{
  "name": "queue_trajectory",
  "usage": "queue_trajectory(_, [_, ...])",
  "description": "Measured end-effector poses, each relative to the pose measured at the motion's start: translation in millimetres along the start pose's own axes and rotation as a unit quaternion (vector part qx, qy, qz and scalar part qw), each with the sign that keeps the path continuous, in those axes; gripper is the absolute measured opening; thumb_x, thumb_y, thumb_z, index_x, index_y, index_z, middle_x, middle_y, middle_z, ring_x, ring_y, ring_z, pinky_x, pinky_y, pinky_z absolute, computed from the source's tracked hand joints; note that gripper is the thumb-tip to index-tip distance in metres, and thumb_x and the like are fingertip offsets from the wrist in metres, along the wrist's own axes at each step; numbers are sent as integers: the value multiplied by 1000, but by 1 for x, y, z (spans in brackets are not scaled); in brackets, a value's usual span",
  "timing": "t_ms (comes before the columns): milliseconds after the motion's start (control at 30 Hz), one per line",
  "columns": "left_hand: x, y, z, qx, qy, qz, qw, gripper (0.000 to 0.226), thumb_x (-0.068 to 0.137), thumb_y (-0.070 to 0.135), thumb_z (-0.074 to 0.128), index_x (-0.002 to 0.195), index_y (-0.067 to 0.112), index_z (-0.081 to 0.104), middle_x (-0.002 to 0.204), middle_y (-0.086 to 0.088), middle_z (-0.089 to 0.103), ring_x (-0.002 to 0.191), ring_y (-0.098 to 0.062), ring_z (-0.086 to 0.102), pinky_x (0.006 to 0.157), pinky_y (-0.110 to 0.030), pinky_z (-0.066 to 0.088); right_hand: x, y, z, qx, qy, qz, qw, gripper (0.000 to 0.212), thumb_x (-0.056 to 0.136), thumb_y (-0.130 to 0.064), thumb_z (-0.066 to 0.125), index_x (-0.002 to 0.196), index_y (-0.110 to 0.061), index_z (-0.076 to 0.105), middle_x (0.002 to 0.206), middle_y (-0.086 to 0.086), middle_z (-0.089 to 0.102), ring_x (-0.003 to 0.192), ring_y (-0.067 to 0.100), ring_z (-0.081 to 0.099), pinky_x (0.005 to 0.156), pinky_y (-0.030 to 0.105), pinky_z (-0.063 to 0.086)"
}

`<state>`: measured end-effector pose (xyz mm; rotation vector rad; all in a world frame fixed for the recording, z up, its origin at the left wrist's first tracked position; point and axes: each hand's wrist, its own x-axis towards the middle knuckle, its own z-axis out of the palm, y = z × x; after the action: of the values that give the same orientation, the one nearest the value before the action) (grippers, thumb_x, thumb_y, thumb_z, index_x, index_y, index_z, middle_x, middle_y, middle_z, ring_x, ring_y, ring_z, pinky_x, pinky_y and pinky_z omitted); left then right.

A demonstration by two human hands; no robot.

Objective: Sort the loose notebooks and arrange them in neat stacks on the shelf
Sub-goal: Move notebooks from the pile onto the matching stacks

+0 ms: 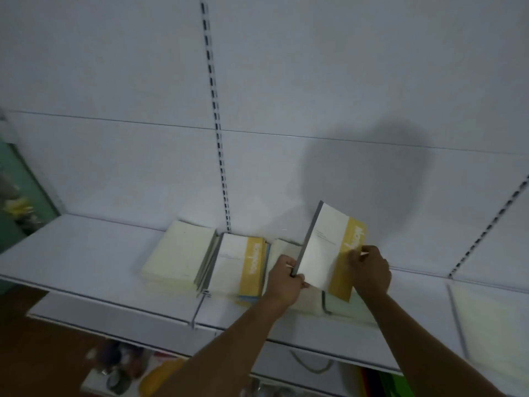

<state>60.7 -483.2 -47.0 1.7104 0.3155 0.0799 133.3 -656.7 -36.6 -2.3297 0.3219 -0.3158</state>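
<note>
Both hands hold a white-and-yellow notebook [329, 247] tilted above the shelf [86, 253]: the left grip [283, 282] pinches its grey spine, the right grip [370, 270] pinches its yellow edge

Matt paper notebook [323, 247] — grey spine, smooth white shelf [86, 253]

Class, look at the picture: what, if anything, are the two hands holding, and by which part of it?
Both hands hold one notebook: the left hand grips its grey spine near the bottom corner, the right hand pinches its yellow-banded edge.
</note>
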Motion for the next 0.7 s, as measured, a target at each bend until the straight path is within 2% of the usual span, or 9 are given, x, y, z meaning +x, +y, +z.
queue_trajectory(133, [2, -14, -70, 5, 62, -6, 998, 26, 87, -5, 56, 86, 17, 44, 95, -13, 62, 66, -17, 66, 61, -25, 58, -25, -52, 46, 17, -51, -52, 997, 32, 87, -30, 57, 113, -12, 59, 100, 11, 69, 95, 32, 63, 80, 39, 52])
queue_trajectory(233, [1, -29, -114, 3, 103, -15, 995, 25, 87, -5, 57, 85, 17, 46, 90, -14, 63, 64, -18, 65, 72, -40, 60, -43, -81, 80, 15, -88, -77, 993, 33, 87, -29, 59, 116, -12, 59, 101, 9, 70, 97, 30, 64, 82, 37, 51])
queue_trajectory(333, [-1, -41, -148, 15, 127, -22, 992, 29, 84, -10, 58, 81, 16, 46, 81, -7, 57, 56, -8, 62, 74, -46, 59, -59, -103, 111, 11, -135, -79, 988, 35, 87, -27, 60, 118, -12, 58, 103, 8, 70, 100, 28, 64, 84, 35, 50])
queue_trajectory(400, [0, -50, -165, 50, 132, -19, 990, 27, 82, -11, 60, 82, 12, 45, 79, -6, 52, 61, -12, 56, 73, -41, 57, -69, -114, 128, -14, -157, -84, 984, 34, 86, -25, 59, 117, -12, 58, 108, 9, 68, 105, 29, 61, 86, 36, 49])
queue_trajectory(500, [6, -63, -183, 194, 133, -17, 972, 26, 82, 9, 69, 90, 15, 46, 81, 1, 54, 75, -16, 54, 66, -24, 44, -76, -122, 147, -55, -176, -96, 978, 33, 86, -23, 55, 117, -13, 57, 115, 9, 65, 110, 30, 56, 89, 36, 46])
queue_trajectory(700, [12, -81, -193, 299, 123, -25, 946, 30, 83, 27, 70, 103, 11, 54, 101, -5, 61, 93, -19, 58, 73, -23, 41, -75, -126, 172, -123, -215, -91, 964, 46, 87, -22, 52, 132, -15, 50, 128, 6, 56, 120, 27, 48, 98, 35, 40])
